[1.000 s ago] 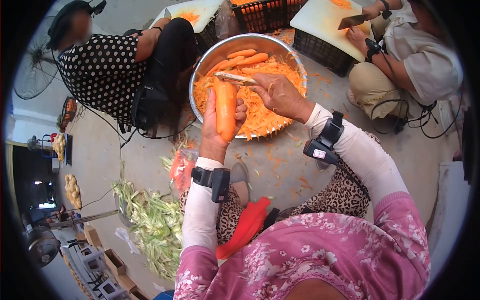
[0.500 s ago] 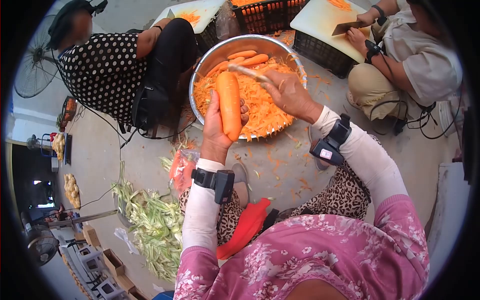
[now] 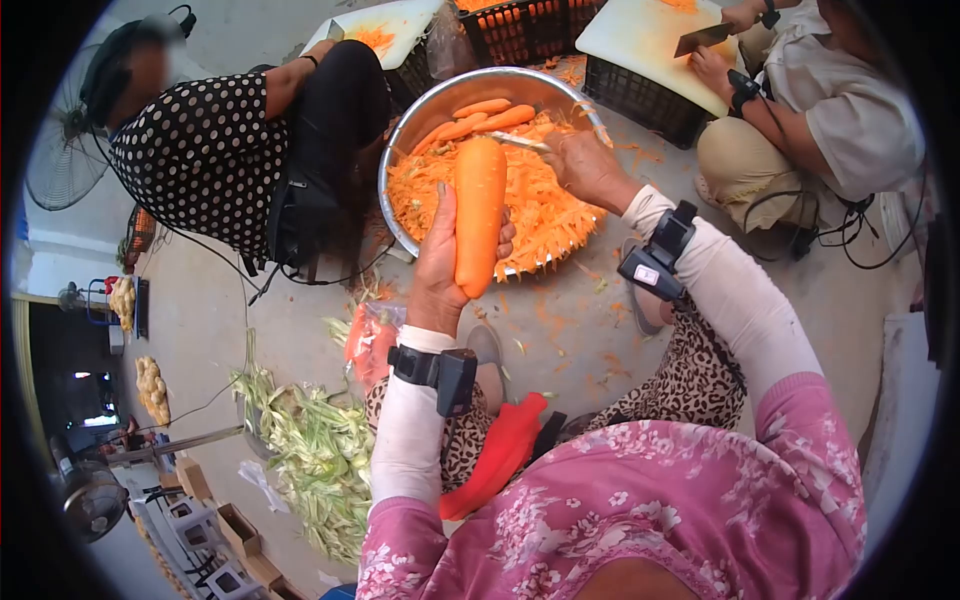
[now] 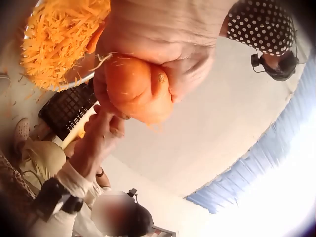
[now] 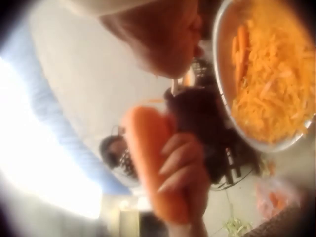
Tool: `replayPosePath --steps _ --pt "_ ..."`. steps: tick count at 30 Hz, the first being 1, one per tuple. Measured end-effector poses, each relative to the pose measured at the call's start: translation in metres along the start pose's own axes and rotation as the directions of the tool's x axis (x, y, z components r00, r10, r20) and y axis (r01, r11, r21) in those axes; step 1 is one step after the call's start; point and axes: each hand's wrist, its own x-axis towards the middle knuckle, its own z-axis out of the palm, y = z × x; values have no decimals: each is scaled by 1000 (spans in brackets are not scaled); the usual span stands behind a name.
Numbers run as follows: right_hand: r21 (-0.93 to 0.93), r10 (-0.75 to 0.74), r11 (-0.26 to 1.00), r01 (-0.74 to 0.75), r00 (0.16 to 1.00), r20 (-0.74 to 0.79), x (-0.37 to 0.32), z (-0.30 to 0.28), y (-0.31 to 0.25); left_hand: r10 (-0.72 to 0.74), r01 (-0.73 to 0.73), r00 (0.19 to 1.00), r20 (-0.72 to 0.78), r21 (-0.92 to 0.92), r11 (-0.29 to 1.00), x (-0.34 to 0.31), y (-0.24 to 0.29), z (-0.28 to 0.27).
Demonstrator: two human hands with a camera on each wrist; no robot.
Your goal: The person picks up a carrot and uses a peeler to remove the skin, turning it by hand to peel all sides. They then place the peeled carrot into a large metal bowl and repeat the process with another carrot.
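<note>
A large carrot (image 3: 480, 215) lies lengthwise in my left hand (image 3: 436, 268), the thumb along one side and the fingers curled round the other. In the right wrist view, the left fingers (image 5: 182, 165) wrap the carrot's side. My right hand (image 3: 590, 168) grips a peeler (image 3: 520, 141), its metal end to the right of the carrot's far end. Below both hands is a wide metal basin (image 3: 391, 205) with carrot shreds (image 3: 545, 225) and several whole carrots (image 3: 505, 119). The left wrist view shows the carrot's blunt end (image 4: 136, 86) close up, with the right hand (image 4: 98, 140) beyond it.
Two people sit at the far left and far right, the right one with a knife (image 3: 702, 39) over a white board (image 3: 640, 50) on a black crate (image 3: 640, 98). A bag of carrots (image 3: 372, 338) and a heap of green husks (image 3: 315, 455) lie at left.
The peeler has left the carrot's far end and swung right with my right hand. My left hand has shifted the carrot slightly right and nearer to me.
</note>
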Motion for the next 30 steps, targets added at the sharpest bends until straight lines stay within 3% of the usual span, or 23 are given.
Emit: replayPosePath --steps 1,3,5,8,9,12,14,15,16,17,21,22,23,24,25,27,30 --pt "-49 76 996 -75 997 12 -1 0 2 24 -23 999 48 -22 999 -1 0 -1" --pt "20 49 999 -49 999 16 0 -5 -3 78 -78 997 -11 -5 997 1 3 -7" --pt "221 -10 975 36 993 -115 -6 -12 -15 78 -82 995 -61 -63 995 4 5 -10" --pt "368 -95 919 142 985 -144 -18 -16 -43 86 -91 996 -33 -200 976 4 6 -11" --pt "369 -93 919 141 985 -144 -23 -17 -51 84 -89 996 -34 -198 976 4 7 -10" --pt "403 -334 843 355 934 -126 -40 -20 -72 49 -56 998 -30 -302 952 2 10 -6" --pt "394 -351 839 376 926 -137 -45 -13 -73 74 -102 989 -129 -230 968 1 11 -4" --pt "384 -368 835 395 918 -147 -46 -10 -72 72 -100 989 -129 -230 968 2 12 -8" --pt "383 -365 836 393 919 -146 -46 -9 -70 36 -45 999 -36 -292 956 4 12 -14" --pt "334 -344 863 378 925 -160 -42 -8 -67 6 15 998 59 -346 938 5 11 -18" --pt "243 -267 910 337 923 -278 -14 -5 -47 -41 98 985 169 -343 934 2 8 -9" --pt "198 -194 954 227 966 -172 -6 -7 -39 -47 96 984 171 -293 951 1 6 -7" --pt "200 -193 953 227 965 -178 -4 -5 -31 -52 93 984 170 -242 966 0 5 -6" --pt "150 -63 986 69 997 -47 -4 -4 -27 -43 97 969 244 -214 972 0 5 -5" --pt "79 82 993 -88 994 76 -5 -1 -25 -54 106 968 243 -206 973 0 7 -5" --pt "78 84 993 -91 993 87 -6 -3 -22 50 -39 995 85 -128 991 -1 7 -5" --pt "238 135 963 -130 991 -5 -6 -5 -28 91 -84 995 29 -191 978 4 8 -13"
